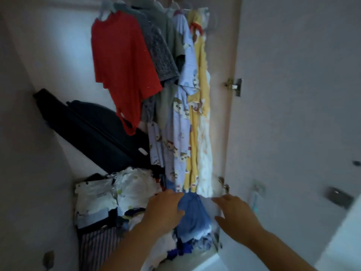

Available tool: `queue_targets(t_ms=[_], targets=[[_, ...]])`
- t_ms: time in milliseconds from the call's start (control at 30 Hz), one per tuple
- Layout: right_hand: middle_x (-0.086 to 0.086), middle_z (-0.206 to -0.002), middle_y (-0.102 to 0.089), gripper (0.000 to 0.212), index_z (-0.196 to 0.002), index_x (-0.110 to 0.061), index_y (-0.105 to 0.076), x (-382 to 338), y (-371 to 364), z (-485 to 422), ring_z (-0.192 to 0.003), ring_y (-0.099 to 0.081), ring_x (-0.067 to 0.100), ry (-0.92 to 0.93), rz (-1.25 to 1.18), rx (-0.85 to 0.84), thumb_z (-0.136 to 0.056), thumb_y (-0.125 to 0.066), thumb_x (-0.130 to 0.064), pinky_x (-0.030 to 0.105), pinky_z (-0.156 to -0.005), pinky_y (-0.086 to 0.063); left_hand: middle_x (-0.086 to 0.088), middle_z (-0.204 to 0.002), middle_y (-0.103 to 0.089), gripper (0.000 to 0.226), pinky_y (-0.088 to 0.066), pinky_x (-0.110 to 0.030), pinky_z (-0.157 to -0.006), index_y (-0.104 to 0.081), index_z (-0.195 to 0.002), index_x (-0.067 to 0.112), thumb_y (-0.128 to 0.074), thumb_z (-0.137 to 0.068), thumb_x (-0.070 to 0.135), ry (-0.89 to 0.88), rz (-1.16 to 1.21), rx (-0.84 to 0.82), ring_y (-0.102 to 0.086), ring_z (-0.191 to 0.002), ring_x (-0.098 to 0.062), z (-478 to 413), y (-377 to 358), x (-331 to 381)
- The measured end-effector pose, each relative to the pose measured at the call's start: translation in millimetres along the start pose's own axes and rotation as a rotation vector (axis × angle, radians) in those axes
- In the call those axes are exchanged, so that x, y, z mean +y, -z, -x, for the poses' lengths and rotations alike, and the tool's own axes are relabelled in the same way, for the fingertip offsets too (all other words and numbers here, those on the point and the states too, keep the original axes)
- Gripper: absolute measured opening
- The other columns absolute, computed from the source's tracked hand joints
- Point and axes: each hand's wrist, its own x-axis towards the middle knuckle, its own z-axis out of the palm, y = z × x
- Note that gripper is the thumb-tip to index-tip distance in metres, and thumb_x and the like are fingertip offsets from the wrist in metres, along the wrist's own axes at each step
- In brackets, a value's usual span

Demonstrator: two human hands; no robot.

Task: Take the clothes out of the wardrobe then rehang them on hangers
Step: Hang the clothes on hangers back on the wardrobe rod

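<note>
- Wardrobe [58, 61] stands open before the person, with its door [293, 114] swung out to the right. All the clothes are inside it.
- Along the top hangs a packed row. A red T-shirt [125, 65] is at the left, with a grey patterned top [160, 53] and an olive shirt [173, 42] behind it. Next come cartoon-print pyjamas [181, 133], a yellow garment [195, 133] and a pale garment [205, 153] close to the right wall.
- A dark bag [97, 130] leans in the back-left corner, below the red T-shirt.
- A pile of folded clothes [109, 198] covers the wardrobe floor at the left.
- A plain blue garment [191, 216] sits just under the hems of the pyjamas, running down into the heap, between the two hands.
- The left hand [164, 208] is against the blue garment's left edge, with fingers above and thumb below. Blur hides whether they have closed on it, so I cannot tell.
- The right hand [236, 216] reaches in with its fingers spread and relaxed, holding nothing, just beside the blue cloth and the pale hem.
- All of this looks like light, limp cotton that will sag and slide. I would gather a bunch of cloth near the top of the blue garment, or lift hung pieces by the hook of their hangers [106, 11].
</note>
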Motion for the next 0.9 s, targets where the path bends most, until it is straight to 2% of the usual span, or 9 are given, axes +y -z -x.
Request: queue_targets(t_ms=[67,200,300,433,633,767,900], targets=[[-0.001,-0.134,-0.048,0.04,-0.134,-0.026,-0.045,14,-9,39,-0.121,-0.047,0.019,-0.093,-0.014,-0.007,-0.094,-0.043,-0.03,0.028,-0.1,-0.037,0.0,-0.137,-0.045,0.044,-0.037,-0.028,-0.099,-0.041,-0.138,0.023,-0.047,-0.095,0.035,-0.058,0.01,-0.057,-0.045,-0.123,-0.018,14,-15,22],[-0.002,-0.14,-0.042,0.052,-0.142,-0.031,-0.032,30,-23,126,-0.126,-0.041,0.02,-0.322,-0.08,-0.033,-0.093,-0.048,-0.037,0.029,-0.103,-0.033,0.0,-0.137,-0.044,0.045,-0.037,-0.025,-0.096,-0.043,-0.135,0.021,-0.048,-0.094,0.036,-0.199,0.038,-0.165,-0.045,-0.123,-0.019,41,-48,66],[-0.001,-0.141,-0.04,0.052,-0.143,-0.03,-0.031,31,-36,201,-0.128,-0.039,0.02,-0.511,-0.099,-0.014,-0.094,-0.048,-0.035,0.031,-0.105,-0.032,0.002,-0.128,-0.049,0.04,-0.039,-0.03,-0.098,-0.047,-0.129,0.024,-0.049,-0.092,0.038,-0.379,0.011,-0.215,-0.047,-0.121,-0.02,75,-77,105],[-0.002,-0.142,-0.039,0.052,-0.143,-0.029,-0.031,17,-51,314,-0.129,-0.038,0.02,-0.792,-0.136,-0.005,-0.094,-0.048,-0.034,0.03,-0.104,-0.033,0.001,-0.136,-0.044,0.051,-0.034,-0.029,-0.101,-0.034,-0.14,0.03,-0.047,-0.093,0.043,-0.652,-0.063,-0.286,-0.043,-0.125,-0.021,138,-107,160],[0.0,-0.138,-0.042,0.051,-0.143,-0.027,-0.033,-30,-57,509,-0.127,-0.04,0.022,-1.212,-0.155,0.013,-0.094,-0.048,-0.032,0.029,-0.103,-0.033,-0.002,-0.137,-0.044,0.05,-0.034,-0.032,-0.101,-0.035,-0.14,0.024,-0.045,-0.094,0.041,-1.075,-0.081,-0.428,-0.042,-0.125,-0.023,273,-131,267],[-0.001,-0.141,-0.04,0.052,-0.143,-0.026,-0.032,-76,-56,637,-0.129,-0.037,0.021,-1.48,-0.184,0.11,-0.094,-0.048,-0.031,0.03,-0.105,-0.03,-0.004,-0.133,-0.046,0.046,-0.038,-0.032,-0.098,-0.042,-0.134,0.02,-0.048,-0.093,0.04,-1.381,-0.11,-0.475,-0.045,-0.121,-0.024,381,-134,340],[-0.001,-0.14,-0.042,0.053,-0.143,-0.027,-0.034,-140,-55,765,-0.129,-0.037,0.021,-1.726,-0.199,0.208,-0.093,-0.049,-0.031,0.029,-0.105,-0.03,-0.005,-0.138,-0.042,0.05,-0.037,-0.036,-0.1,-0.036,-0.139,0.021,-0.048,-0.094,0.04,-1.634,-0.144,-0.513,-0.041,-0.124,-0.026,508,-134,401]])
